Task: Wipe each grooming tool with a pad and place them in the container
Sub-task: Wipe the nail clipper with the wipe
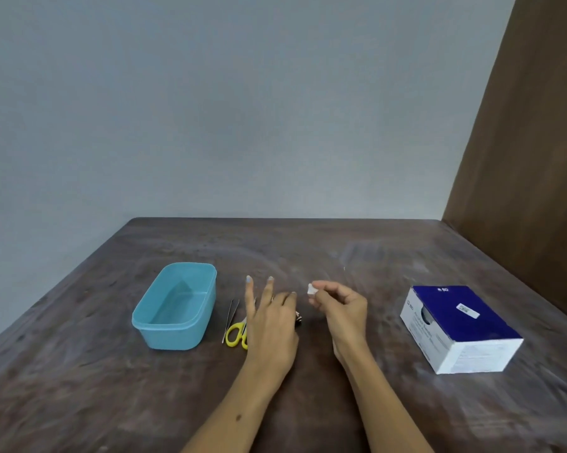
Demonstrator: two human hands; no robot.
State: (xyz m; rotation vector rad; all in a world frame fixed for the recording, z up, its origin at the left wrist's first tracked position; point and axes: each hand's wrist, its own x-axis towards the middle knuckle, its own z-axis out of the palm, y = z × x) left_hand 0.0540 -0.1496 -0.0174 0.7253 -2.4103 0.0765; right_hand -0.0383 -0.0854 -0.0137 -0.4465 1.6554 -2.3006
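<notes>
A light blue plastic container (174, 308) stands open on the left of the brown table; nothing shows inside it. Just right of it lie thin metal tweezers (230, 317) and yellow-handled scissors (234, 335), partly covered by my left hand (270, 325). That hand hovers over the tools with fingers spread and holds nothing. A small dark metal tool (298, 318) peeks out at its right edge. My right hand (339, 307) pinches a small white pad (311, 289) between thumb and fingertips, slightly above the table.
A blue and white cardboard box (458, 328) sits on the right of the table (308, 250). A brown wooden panel (530, 158) rises at the far right, and a grey wall stands behind the table.
</notes>
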